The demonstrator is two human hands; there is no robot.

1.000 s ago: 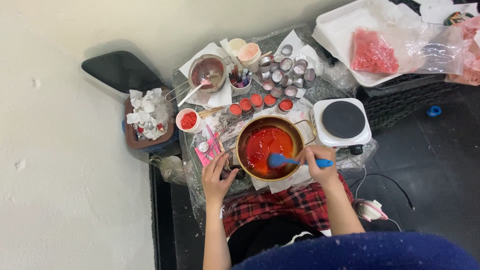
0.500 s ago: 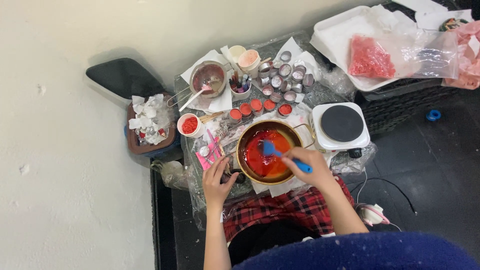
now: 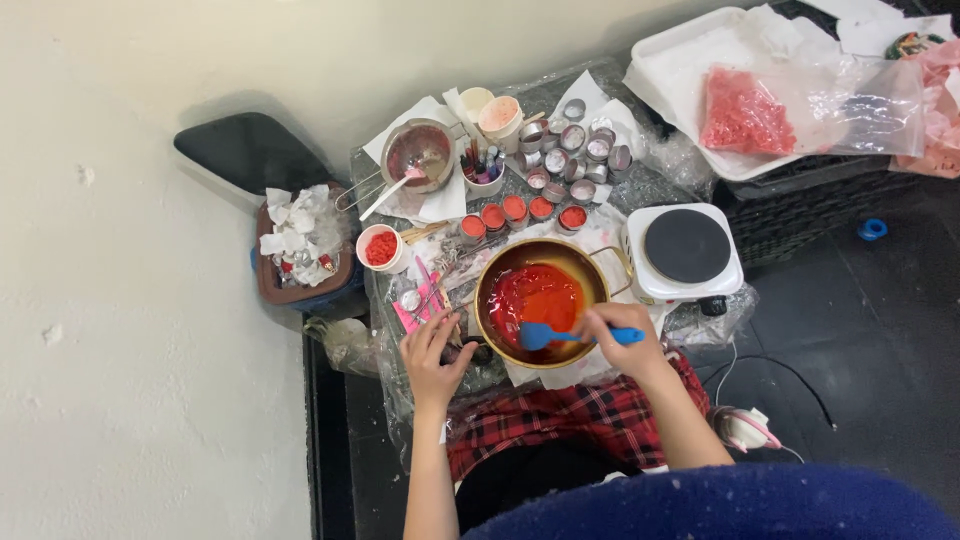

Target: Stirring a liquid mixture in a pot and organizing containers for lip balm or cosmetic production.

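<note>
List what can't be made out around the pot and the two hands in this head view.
- Left hand: what its fingers grip beside the gold pot is too dark and small.
- Blue spatula: mid-handle hidden inside the right hand.
- Small tins: contents too small.
- Bag of pink pieces: neighbouring items cut by top edge.

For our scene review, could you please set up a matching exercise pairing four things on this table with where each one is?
Things:
1. blue spatula
2. hot plate
3. small white cup of red bits
4. left hand

Places:
A. right of the pan
B. at the pan's handle
C. in the right hand
D. left of the pan

Pairs: 1-C, 2-A, 3-D, 4-B
</note>
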